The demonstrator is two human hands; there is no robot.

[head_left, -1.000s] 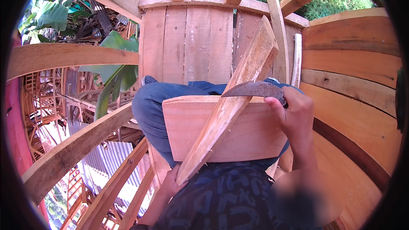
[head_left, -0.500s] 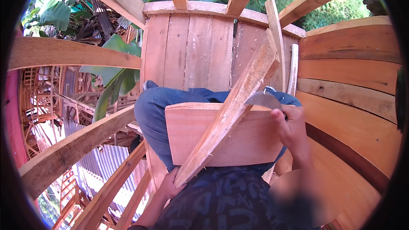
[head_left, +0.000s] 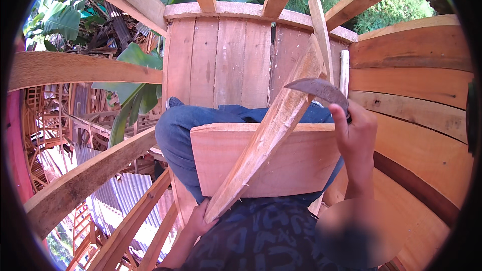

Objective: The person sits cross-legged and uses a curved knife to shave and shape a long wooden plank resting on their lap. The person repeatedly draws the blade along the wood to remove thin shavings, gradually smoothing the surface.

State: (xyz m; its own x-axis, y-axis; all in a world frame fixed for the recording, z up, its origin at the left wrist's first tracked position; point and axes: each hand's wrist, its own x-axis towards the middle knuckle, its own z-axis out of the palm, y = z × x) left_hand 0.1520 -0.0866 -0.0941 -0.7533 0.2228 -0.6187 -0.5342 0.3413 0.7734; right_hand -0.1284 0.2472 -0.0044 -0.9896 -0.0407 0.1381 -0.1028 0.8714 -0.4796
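A long, rough wooden stick [head_left: 266, 138] slants from my lap up to the right, resting across the top edge of a flat board [head_left: 296, 165] on my legs. My left hand [head_left: 200, 219] grips the lower end of the stick, its fingers partly hidden behind the wood. In my right hand [head_left: 357, 133] is a knife with a curved, dark blade [head_left: 321, 89]. The blade lies over the upper part of the stick, tip pointing left; whether it touches the wood I cannot tell. My fingers wrap round the handle, which is mostly hidden.
Under me are floor planks [head_left: 231, 60] with small wood shavings. A thin strip of wood [head_left: 321, 40] and a shorter pale strip [head_left: 344, 73] lie at the far right. A plank wall [head_left: 411, 85] stands on the right, open wooden rails [head_left: 90, 170] on the left.
My right hand and the knife have moved up along the stick and slightly right. The view has shifted a little; my left hand keeps its grip on the stick.
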